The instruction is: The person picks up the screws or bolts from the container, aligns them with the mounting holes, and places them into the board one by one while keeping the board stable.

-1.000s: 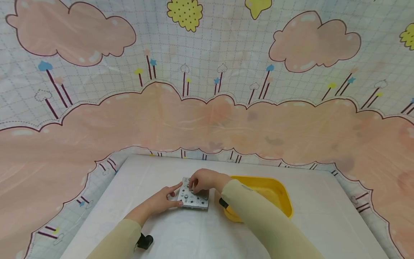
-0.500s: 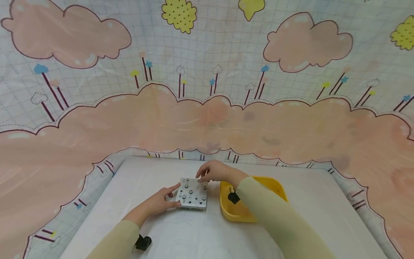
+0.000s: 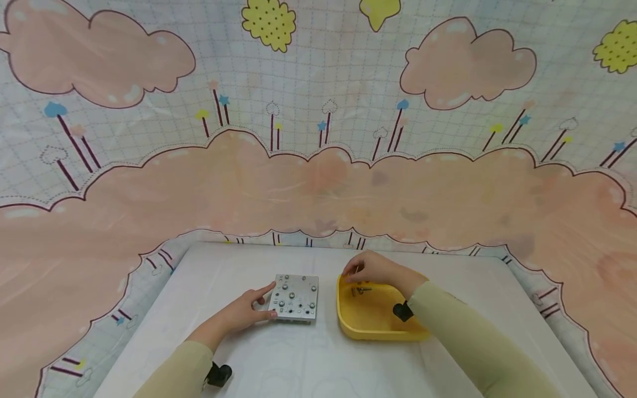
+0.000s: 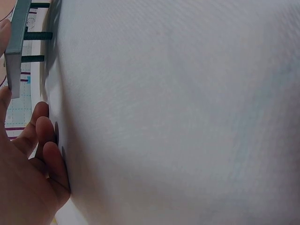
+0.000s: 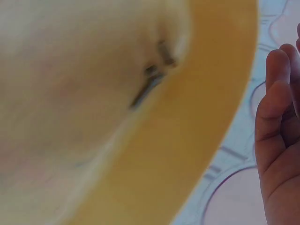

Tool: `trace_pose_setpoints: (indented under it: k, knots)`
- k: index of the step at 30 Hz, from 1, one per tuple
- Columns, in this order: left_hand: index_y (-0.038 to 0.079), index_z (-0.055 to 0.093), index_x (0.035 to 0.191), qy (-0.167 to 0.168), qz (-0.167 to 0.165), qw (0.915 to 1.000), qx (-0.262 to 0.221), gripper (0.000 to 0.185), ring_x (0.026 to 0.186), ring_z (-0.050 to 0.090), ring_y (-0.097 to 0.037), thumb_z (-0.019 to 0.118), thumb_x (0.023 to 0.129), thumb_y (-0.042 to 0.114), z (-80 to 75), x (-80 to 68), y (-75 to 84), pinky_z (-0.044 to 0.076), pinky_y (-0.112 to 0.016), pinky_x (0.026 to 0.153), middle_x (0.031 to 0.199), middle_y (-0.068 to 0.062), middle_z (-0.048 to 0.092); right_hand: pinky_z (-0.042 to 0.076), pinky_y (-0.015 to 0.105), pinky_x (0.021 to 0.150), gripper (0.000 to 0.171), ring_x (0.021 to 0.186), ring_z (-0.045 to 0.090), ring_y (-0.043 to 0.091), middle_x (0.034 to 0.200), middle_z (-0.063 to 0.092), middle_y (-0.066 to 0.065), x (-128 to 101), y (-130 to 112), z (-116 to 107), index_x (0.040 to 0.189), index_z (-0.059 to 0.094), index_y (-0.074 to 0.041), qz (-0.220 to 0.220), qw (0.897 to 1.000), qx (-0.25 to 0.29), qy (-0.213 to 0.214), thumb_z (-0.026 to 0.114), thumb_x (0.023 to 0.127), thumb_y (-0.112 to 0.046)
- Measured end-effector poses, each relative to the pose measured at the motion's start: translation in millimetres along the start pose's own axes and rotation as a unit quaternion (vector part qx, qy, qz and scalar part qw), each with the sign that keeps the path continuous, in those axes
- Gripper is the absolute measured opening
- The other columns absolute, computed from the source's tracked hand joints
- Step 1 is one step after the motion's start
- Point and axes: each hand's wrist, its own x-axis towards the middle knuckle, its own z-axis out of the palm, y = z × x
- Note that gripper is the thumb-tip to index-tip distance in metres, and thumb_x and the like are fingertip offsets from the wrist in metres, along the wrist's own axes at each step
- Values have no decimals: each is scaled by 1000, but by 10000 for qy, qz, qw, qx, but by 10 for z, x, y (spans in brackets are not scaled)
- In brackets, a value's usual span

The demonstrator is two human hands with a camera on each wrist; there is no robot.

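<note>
A silver metal plate point(image 3: 300, 303) with holes and several bolts lies in front of me, raised on bolt shafts. My left hand point(image 3: 242, 310) grips its left side, index finger at the far corner and thumb at the near one. Threaded bolts point(image 4: 38, 35) stick out beneath the plate in the left wrist view, where the other fingers curl against the table. My right hand point(image 3: 375, 271) hovers above the far left corner of a yellow tray point(image 3: 368, 334), fingers loosely bent, holding nothing visible. A few screws point(image 3: 365, 289) lie in that corner, below the fingers.
A white-covered table point(image 3: 278, 365) carries plate and tray, with a narrow gap between them. Behind it hangs a patterned curtain point(image 3: 278, 188). Black camera mounts show at the left wrist point(image 3: 219, 375) and the right wrist point(image 3: 402, 311).
My right hand has left the plate's top and moved right to the tray's far left corner, uncovering the bolts on the plate. The left hand keeps its grip on the plate.
</note>
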Motion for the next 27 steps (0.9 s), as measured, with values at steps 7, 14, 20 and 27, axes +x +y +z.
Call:
trace_pose_setpoints:
  k: [7, 14, 20, 27]
  knots:
    - [28, 38, 154, -14, -20, 10000, -9, 89, 96, 47, -22, 80, 79, 51, -5, 8, -8, 40, -42, 84, 118, -7, 51, 50, 31, 64, 13, 74, 61, 20, 84, 68, -1, -194, 291, -49, 101, 77, -12, 242, 9996, -104, 34, 74, 90, -19]
    - [28, 39, 154, -6, -28, 10000, -51, 88, 97, 48, -23, 80, 79, 50, 6, -8, -3, 40, -44, 84, 119, -8, 51, 50, 31, 65, 11, 77, 59, 15, 87, 67, -5, -237, 356, -14, 101, 77, -13, 433, 9965, -712, -28, 73, 91, -16]
    - [30, 39, 154, -21, -68, 10000, -47, 89, 96, 47, -23, 80, 78, 52, 1, -15, -2, 40, -44, 84, 120, -7, 51, 48, 36, 88, 17, 91, 59, 16, 95, 68, -6, -229, 403, 47, 107, 75, -11, 36, 9902, -1363, -285, 74, 90, -11]
    - [29, 38, 154, -23, -49, 10000, -15, 90, 93, 47, -21, 79, 78, 54, -4, -3, -23, 39, -41, 81, 120, -7, 52, 45, 42, 98, 22, 100, 59, 19, 107, 69, -4, -227, 420, 127, 113, 73, -13, 260, 9861, -1589, -406, 73, 91, -13]
